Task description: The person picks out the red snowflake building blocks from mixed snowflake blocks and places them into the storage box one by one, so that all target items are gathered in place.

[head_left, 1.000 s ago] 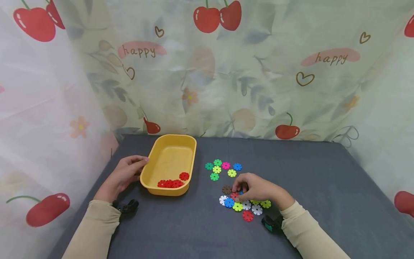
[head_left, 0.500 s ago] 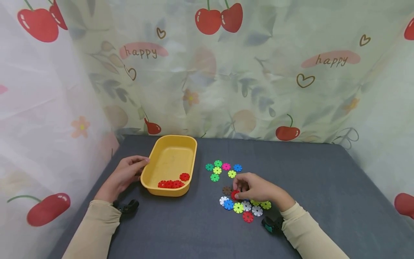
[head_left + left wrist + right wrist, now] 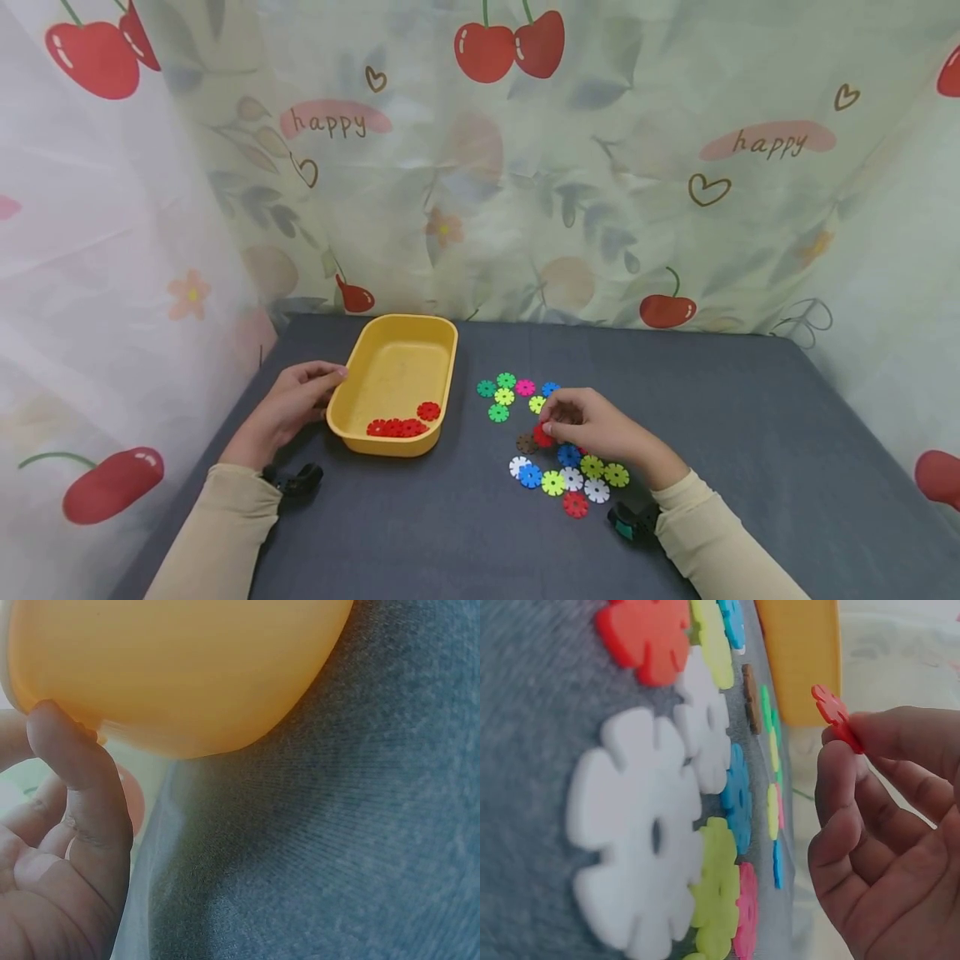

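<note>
My left hand holds the left side of a yellow plastic tray. In the left wrist view, the thumb lies against the tray's outer wall near the rim. Several red snowflake discs lie at the tray's near end. Between thumb and index finger, my right hand pinches one red snowflake disc, lifted off the table. Below that hand is a loose group of snowflake discs: a brown disc, a dark blue disc, a red disc, and white, light blue and yellow-green ones. Part of the group is hidden by the hand.
Farther back lies a second cluster of discs, among them a green disc, a pink disc and a yellow disc. Everything stands on a dark grey tablecloth. A printed curtain rises behind the table and at both sides.
My right hand has lifted the red snowflake disc off the group, uncovering the dark blue and yellow-green discs beneath. The left hand and tray have kept their place.
</note>
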### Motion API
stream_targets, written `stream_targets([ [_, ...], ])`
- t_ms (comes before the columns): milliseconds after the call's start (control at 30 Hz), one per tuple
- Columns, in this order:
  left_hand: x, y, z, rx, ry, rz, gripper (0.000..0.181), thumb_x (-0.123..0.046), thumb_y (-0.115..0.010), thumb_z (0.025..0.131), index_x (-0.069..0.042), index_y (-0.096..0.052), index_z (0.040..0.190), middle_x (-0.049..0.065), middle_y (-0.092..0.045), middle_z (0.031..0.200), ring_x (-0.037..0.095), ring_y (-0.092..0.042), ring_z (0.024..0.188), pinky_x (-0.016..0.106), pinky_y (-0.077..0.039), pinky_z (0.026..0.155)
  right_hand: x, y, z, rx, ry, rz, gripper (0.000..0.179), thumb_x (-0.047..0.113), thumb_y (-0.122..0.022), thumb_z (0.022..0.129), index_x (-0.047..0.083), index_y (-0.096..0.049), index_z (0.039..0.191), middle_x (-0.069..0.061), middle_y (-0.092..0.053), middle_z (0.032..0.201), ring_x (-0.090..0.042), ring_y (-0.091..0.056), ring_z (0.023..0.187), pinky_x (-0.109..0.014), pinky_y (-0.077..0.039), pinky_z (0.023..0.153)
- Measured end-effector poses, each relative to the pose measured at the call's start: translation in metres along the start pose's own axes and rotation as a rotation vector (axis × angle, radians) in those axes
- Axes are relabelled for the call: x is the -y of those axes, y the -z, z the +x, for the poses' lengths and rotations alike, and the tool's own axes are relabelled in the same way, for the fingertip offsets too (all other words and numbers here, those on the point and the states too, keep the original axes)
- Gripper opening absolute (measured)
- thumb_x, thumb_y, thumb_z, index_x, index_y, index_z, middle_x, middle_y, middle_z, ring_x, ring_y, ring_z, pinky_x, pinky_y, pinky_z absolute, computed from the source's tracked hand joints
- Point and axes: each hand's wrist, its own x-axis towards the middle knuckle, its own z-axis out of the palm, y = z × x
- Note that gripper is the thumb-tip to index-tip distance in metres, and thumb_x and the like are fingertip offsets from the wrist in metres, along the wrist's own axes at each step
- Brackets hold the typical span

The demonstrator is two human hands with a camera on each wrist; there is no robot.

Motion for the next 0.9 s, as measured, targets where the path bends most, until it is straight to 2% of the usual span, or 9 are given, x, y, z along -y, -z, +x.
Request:
stream_targets([
  [233,0.002,0.000,-0.001,0.004,0.009,-0.014,0.059,-0.040,-0.065,0.107,0.001,-0.055,0.148,0.006,-0.067,0.118,0.015,-0.068,0.093,0.029,-0.063,0.082,0.001,0.000,-0.001,-0.046,-0.010,0.035,0.008,0.011,-0.067,0.104,0.008,-0.073,0.109,-0.012,-0.074,0.101,-0.024,-0.069,0.085,-0.037,-0.062,0.077],
  [367,0.004,-0.001,-0.002,0.013,-0.001,-0.038,0.059,-0.038,-0.065,0.107,0.003,-0.054,0.148,0.002,-0.069,0.111,0.012,-0.069,0.090,0.028,-0.063,0.079,0.001,-0.001,-0.002,-0.051,-0.009,0.048,0.009,0.009,-0.066,0.104,0.006,-0.072,0.110,-0.013,-0.074,0.102,-0.022,-0.069,0.088,-0.039,-0.062,0.079],
  [733,0.003,0.000,0.001,0.011,-0.011,-0.037,0.058,-0.036,-0.064,0.108,0.003,-0.054,0.149,0.001,-0.069,0.110,0.012,-0.068,0.089,0.028,-0.063,0.077,0.008,0.000,0.000,-0.056,0.000,0.093,0.015,0.004,-0.065,0.102,0.003,-0.071,0.115,-0.016,-0.072,0.102,-0.019,-0.068,0.089,-0.034,-0.060,0.080],
  [900,0.001,0.000,-0.001,0.004,-0.011,-0.028,0.058,-0.039,-0.065,0.107,0.002,-0.056,0.147,0.002,-0.068,0.110,0.014,-0.068,0.090,0.028,-0.063,0.078,0.011,-0.002,0.003,-0.049,0.017,0.115,0.016,0.005,-0.065,0.103,0.006,-0.072,0.117,-0.015,-0.072,0.106,-0.026,-0.069,0.093,-0.038,-0.062,0.082],
])
